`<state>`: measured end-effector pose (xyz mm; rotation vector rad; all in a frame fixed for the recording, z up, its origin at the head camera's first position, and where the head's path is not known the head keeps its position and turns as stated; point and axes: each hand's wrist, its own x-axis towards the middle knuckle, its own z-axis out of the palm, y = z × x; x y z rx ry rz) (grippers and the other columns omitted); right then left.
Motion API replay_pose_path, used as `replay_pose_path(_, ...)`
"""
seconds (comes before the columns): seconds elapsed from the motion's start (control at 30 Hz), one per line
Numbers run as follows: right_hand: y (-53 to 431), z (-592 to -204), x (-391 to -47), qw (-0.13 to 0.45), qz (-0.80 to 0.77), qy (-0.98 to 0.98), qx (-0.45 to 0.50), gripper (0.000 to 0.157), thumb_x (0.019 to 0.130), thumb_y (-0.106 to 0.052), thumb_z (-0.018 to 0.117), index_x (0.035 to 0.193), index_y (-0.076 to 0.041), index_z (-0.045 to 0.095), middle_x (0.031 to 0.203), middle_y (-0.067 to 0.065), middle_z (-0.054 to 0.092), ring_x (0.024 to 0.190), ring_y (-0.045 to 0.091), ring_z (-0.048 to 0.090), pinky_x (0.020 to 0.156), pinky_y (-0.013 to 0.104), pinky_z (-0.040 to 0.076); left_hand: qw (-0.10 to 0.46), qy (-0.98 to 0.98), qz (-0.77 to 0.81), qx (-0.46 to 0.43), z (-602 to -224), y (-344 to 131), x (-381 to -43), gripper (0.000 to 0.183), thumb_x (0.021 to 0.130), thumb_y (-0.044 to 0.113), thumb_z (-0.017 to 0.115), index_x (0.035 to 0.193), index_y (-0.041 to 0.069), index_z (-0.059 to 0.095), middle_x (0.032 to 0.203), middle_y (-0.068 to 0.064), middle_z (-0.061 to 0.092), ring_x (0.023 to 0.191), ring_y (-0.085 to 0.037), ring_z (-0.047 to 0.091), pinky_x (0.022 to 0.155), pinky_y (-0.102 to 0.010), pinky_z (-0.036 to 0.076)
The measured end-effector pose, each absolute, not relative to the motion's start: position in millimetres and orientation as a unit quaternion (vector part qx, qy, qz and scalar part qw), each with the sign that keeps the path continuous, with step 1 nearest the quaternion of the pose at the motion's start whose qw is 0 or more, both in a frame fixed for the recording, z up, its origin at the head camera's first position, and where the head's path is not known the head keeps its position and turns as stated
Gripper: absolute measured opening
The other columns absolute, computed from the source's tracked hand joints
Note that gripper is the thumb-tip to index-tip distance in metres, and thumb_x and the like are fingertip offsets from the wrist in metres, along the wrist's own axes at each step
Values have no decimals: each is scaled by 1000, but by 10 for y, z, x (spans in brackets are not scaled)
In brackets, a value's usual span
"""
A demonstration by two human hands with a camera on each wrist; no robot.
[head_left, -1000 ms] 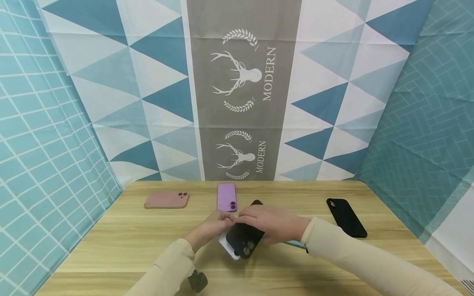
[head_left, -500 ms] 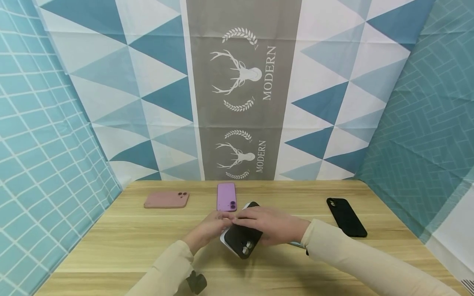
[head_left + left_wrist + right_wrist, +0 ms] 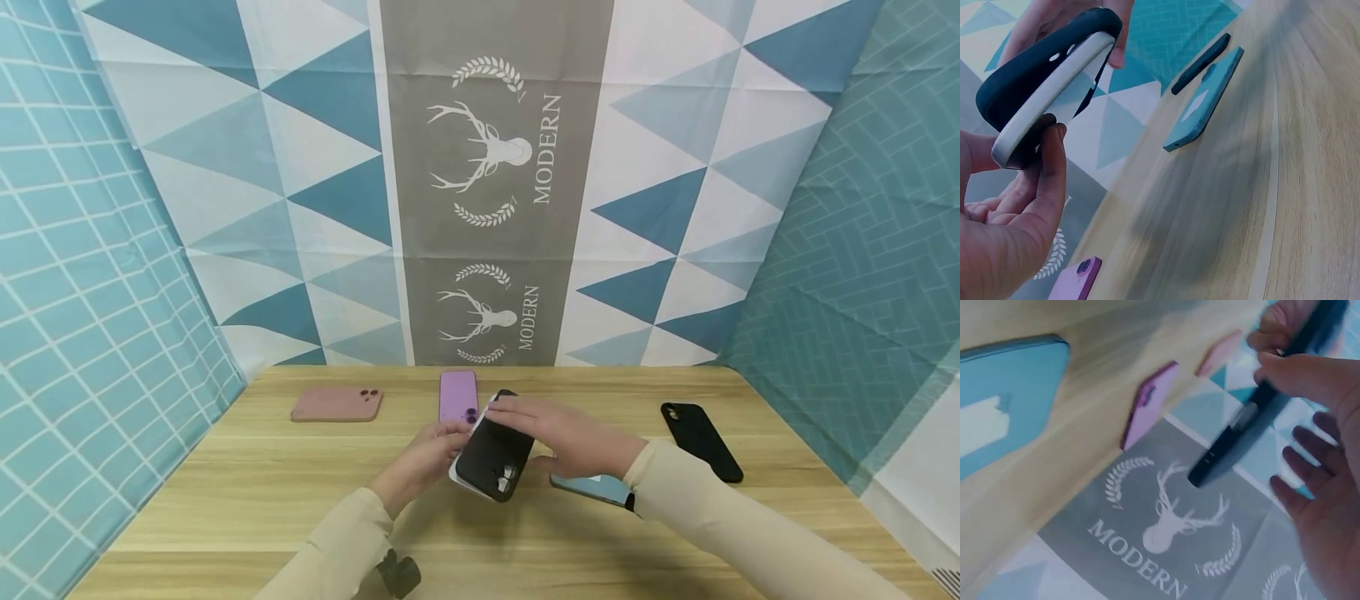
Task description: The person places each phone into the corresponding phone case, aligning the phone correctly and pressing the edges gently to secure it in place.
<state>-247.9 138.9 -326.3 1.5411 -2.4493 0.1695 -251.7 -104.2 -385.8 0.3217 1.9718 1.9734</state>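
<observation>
In the head view my left hand (image 3: 423,462) holds a white phone (image 3: 1054,94) by one end, between thumb and fingers. A black phone case (image 3: 495,454) lies over the phone's back, and white shows through its camera opening. In the left wrist view a gap separates part of the case from the phone's pale edge. My right hand (image 3: 566,437) reaches over the case's far end with fairly straight fingertips. In the right wrist view its thumb lies along the dark edge while the other fingers (image 3: 1310,462) are spread away.
A blue phone (image 3: 588,487) with a white label lies under my right forearm. Farther right is another black case (image 3: 701,442). A purple phone (image 3: 457,393) and a pink phone (image 3: 336,406) lie toward the back of the wooden table (image 3: 247,483), before the patterned wall cloth.
The black case and white phone have risen slightly and lie more in line with each other. My right hand has drawn back to the right with loosened fingers, uncovering more of the blue phone.
</observation>
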Motion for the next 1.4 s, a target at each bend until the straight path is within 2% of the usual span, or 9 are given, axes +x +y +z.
replay_pose_path(0.13, 1476, -3267, -2564, 79, 137, -887, 435, 101, 71, -10, 83, 152, -11, 24, 157, 10, 31, 143, 31, 35, 112, 47, 41, 160, 681, 707, 100, -3868, -1020, -2533, 13, 95, 8, 50, 102, 1, 59, 87, 4, 61, 77, -6, 61, 72, -20, 54)
replay_pose_path(0.3, 1606, -3394, -2675, 10, 291, -905, 311, 95, 82, -29, 76, 154, -8, 16, 159, 16, 24, 142, 39, 33, 113, 55, 35, 166, 670, 718, 90, -3874, -1019, -2541, 10, 95, 6, 49, 95, 8, 59, 85, 5, 60, 75, -6, 61, 69, -20, 54)
replay_pose_path(0.6, 1601, -3600, -2720, -129, 563, -801, 156, 64, 95, -28, 59, 145, 3, 34, 148, 26, 39, 135, 38, 45, 109, 48, 43, 174, 672, 713, 98, -3861, -1024, -2524, 9, 94, 8, 50, 95, 9, 59, 84, 7, 62, 75, -6, 61, 70, -20, 54)
replay_pose_path(0.73, 1554, -3616, -2751, -185, 665, -720, 76, 53, 96, -19, 58, 137, 10, 42, 137, 25, 53, 114, 24, 64, 105, 39, 48, 179, 672, 711, 104, -3862, -1001, -2532, 9, 94, 6, 50, 94, 10, 58, 84, 7, 61, 74, -5, 61, 69, -20, 54)
replay_pose_path(0.8, 1537, -3619, -2760, -202, 693, -690, 49, 50, 96, -17, 58, 134, 12, 45, 131, 23, 58, 104, 16, 67, 102, 35, 51, 180, 675, 707, 107, -3860, -986, -2532, 9, 94, 6, 50, 95, 9, 58, 85, 6, 61, 74, -5, 61, 69, -20, 54)
replay_pose_path(0.87, 1526, -3624, -2767, -220, 709, -669, 39, 49, 96, -15, 56, 134, 13, 43, 133, 24, 55, 106, 16, 65, 103, 35, 50, 180, 678, 704, 111, -3855, -969, -2525, 8, 94, 6, 50, 97, 8, 57, 87, 5, 60, 74, -6, 61, 68, -20, 54)
replay_pose_path(1.07, 1507, -3639, -2771, -235, 721, -652, 18, 53, 98, -15, 53, 140, 11, 36, 144, 29, 41, 125, 27, 55, 110, 39, 44, 182, 689, 692, 114, -3844, -929, -2492, 8, 94, 5, 48, 94, 8, 56, 87, 3, 58, 73, -6, 60, 66, -19, 53)
replay_pose_path(1.23, 1493, -3638, -2752, -231, 740, -631, -25, 49, 97, -14, 54, 138, 8, 38, 126, 19, 56, 104, 17, 62, 92, 27, 56, 186, 693, 687, 118, -3855, -893, -2477, 7, 95, 8, 49, 95, 6, 56, 88, 2, 59, 74, -7, 60, 66, -19, 52)
replay_pose_path(1.4, 1484, -3638, -2725, -247, 755, -606, -31, 48, 97, -13, 53, 137, 8, 37, 109, 10, 59, 95, 14, 62, 83, 22, 58, 195, 692, 687, 110, -3903, -884, -2455, 9, 94, 7, 48, 98, 6, 56, 82, 5, 61, 72, -7, 60, 66, -20, 52)
